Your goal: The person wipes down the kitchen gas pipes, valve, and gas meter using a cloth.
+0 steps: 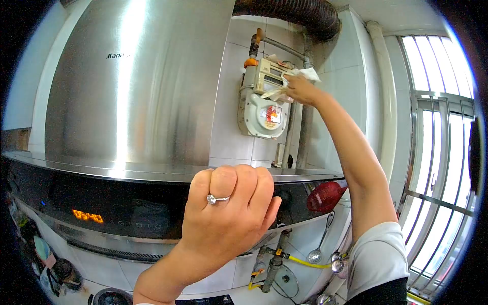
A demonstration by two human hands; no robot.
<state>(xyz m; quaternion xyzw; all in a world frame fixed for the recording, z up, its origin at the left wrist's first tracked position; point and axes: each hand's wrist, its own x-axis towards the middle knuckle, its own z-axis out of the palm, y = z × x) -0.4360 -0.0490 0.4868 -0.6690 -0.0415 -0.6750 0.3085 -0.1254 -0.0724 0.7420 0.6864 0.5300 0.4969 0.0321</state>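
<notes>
My left hand (229, 208), with a ring on one finger, is closed over the front top edge of the range hood (137, 91). My right hand (301, 90) reaches up and holds a thin white wipe (307, 74), either cloth or paper, against the right side of the gas meter (267, 113). Part of the wipe hangs below the meter's display box. The meter has a cream-coloured upper box and a round white lower body with a red sticker. My fingertips are partly hidden by the folds of the wipe.
A dark corrugated duct (300, 15) runs above the meter. Metal pipes (282, 47) flank it. At right are a white vertical pipe (384, 101) and a barred window (439, 152). Below the hood hang a dark red object (325, 196), a ladle (315, 254) and a yellow gas hose (307, 263).
</notes>
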